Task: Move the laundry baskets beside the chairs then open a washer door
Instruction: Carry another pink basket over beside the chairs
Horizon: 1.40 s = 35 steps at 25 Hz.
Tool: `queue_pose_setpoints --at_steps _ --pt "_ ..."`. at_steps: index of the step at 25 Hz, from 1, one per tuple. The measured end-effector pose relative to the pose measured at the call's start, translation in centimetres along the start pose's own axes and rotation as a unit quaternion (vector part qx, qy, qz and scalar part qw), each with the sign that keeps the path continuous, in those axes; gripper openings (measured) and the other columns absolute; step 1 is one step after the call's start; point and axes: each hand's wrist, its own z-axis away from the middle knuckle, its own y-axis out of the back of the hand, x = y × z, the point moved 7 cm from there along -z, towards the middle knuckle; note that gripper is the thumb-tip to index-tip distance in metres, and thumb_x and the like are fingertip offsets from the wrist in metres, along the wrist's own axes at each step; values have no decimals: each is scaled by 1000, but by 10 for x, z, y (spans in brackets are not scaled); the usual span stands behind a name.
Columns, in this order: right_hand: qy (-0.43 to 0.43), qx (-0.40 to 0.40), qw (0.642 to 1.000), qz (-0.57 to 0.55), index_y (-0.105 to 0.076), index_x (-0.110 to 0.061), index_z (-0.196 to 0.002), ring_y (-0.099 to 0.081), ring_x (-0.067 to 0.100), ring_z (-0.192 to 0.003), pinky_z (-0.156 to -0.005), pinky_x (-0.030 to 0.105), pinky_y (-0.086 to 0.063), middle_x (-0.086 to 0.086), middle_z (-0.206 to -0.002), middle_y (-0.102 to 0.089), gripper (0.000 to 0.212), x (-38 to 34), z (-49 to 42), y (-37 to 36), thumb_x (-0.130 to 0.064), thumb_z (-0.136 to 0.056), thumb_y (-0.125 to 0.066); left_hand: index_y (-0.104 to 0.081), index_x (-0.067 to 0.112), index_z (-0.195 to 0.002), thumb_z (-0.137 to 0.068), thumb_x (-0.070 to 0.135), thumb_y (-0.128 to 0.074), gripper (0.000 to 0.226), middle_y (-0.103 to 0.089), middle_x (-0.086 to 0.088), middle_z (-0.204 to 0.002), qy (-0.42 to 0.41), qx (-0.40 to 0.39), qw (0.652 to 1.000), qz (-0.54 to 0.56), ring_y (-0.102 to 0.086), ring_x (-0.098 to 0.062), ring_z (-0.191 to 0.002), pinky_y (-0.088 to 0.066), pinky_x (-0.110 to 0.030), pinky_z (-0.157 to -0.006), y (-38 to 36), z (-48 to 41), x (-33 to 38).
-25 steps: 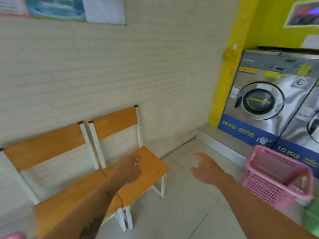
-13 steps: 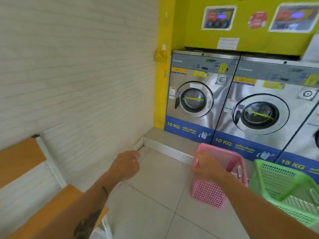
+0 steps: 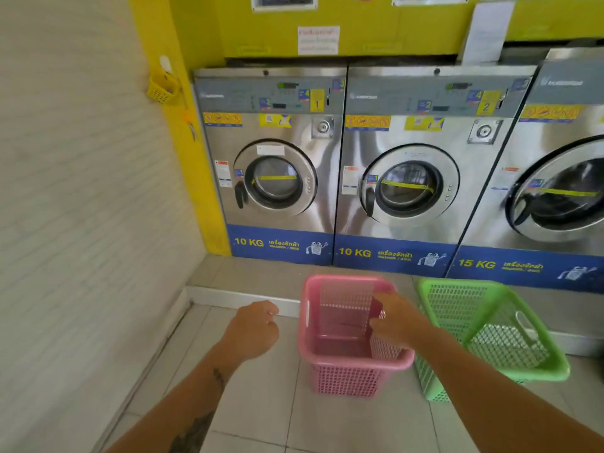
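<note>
Three washers fill the upper and right of the frame: brushed steel fronts, round glass doors, blue bands along the base. All doors look shut; left washer [image 3: 274, 171], middle washer [image 3: 408, 188], a larger one partly cut off at the right edge.

Two laundry baskets, lower centre, stand on the pale floor tiles just below a low step. Both are rectangular perforated plastic with rolled rims and slot handles. Green basket [image 3: 496, 335], lower right, is tilted; it sits just beside the pink basket [image 3: 346, 335], perhaps touching. No chairs in view.

Right hand [image 3: 395, 318], fingers spread and curved over the pink basket's right rim; whether it already grips, I cannot tell. Left hand [image 3: 251, 331], loosely curled, holds nothing, apart from the basket's left side.

Risk, as judged: a one-sided lift by the thin, flexible rim could tip the light basket or knock the green one over.
</note>
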Motion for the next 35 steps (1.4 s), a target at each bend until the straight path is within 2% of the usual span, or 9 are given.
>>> queue_pose_setpoints --at_steps 5,9,12,16,21,24,29,32,35 --pt "8 -42 999 16 -58 -23 -124 -58 14 -99 -90 23 -43 6 -120 -62 47 74 -90 35 -18 -78 -59 -55 22 -132 -86 22 -43 48 -54 0 -140 56 -64 996 -25 -49 -20 -129 -35 -29 -107 -65 -84 33" --pt "-32 -59 997 35 -62 -21 -120 -62 27 -107 -93 37 -51 7 -113 -67 40 130 -150 40 -26 -80 -61 -56 22 -124 -86 30 -51 39 -60 -1 -125 78 -57 995 -6 -54 -12 -101 -42 -26 -85 -109 -133 50" --pt "-58 -78 995 34 -64 -15 -116 -60 29 -112 -94 34 -47 11 -118 -65 33 168 -192 23 -17 -83 -60 -50 22 -128 -87 37 -49 44 -57 -3 -123 89 -78 992 -31 -58 -18 -104 -49 -30 -83 -150 -177 45" --pt "-144 -85 986 -1 -46 -19 -140 -45 37 -133 -107 49 -42 14 -151 -40 62 233 -258 -26 -14 -80 -59 -37 28 -139 -85 47 -48 58 -48 -2 -141 90 -109 987 -81 -54 -25 -119 -52 -44 -96 -222 -248 7" --pt "-167 -68 983 -14 -45 -13 -136 -47 36 -130 -109 51 -38 14 -136 -52 59 303 -348 -122 -7 -79 -57 -25 27 -145 -80 52 -56 76 -35 -12 -153 80 -99 979 -159 -41 -36 -134 -44 -54 -100 -314 -333 -58" --pt "-208 -66 976 6 -14 -20 -152 -29 42 -142 -110 56 -33 17 -157 -24 82 337 -383 -176 -5 -80 -51 -12 27 -149 -77 38 -63 89 -26 -13 -157 99 -113 979 -136 -36 -40 -137 -43 -58 -101 -362 -361 -95" --pt "-199 -24 980 -22 11 -31 -152 -40 51 -129 -89 62 -51 9 -159 -8 105 356 -401 -220 2 -77 -56 5 24 -153 -75 35 -75 112 -4 -9 -162 102 -117 985 -79 -37 -41 -135 -52 -54 -91 -407 -364 -128" --pt "-194 -39 980 18 7 -26 -152 -54 47 -113 -72 56 -58 6 -157 -9 112 360 -405 -221 3 -71 -64 9 28 -154 -77 32 -75 113 3 -4 -163 95 -107 989 -33 -41 -40 -133 -58 -50 -83 -411 -366 -129" --pt "-149 -49 986 50 3 -21 -153 -58 45 -110 -72 53 -59 10 -158 -12 107 345 -409 -194 4 -72 -62 5 31 -154 -82 29 -69 103 -4 -3 -163 93 -78 992 -29 -36 -34 -139 -57 -48 -87 -385 -364 -117"
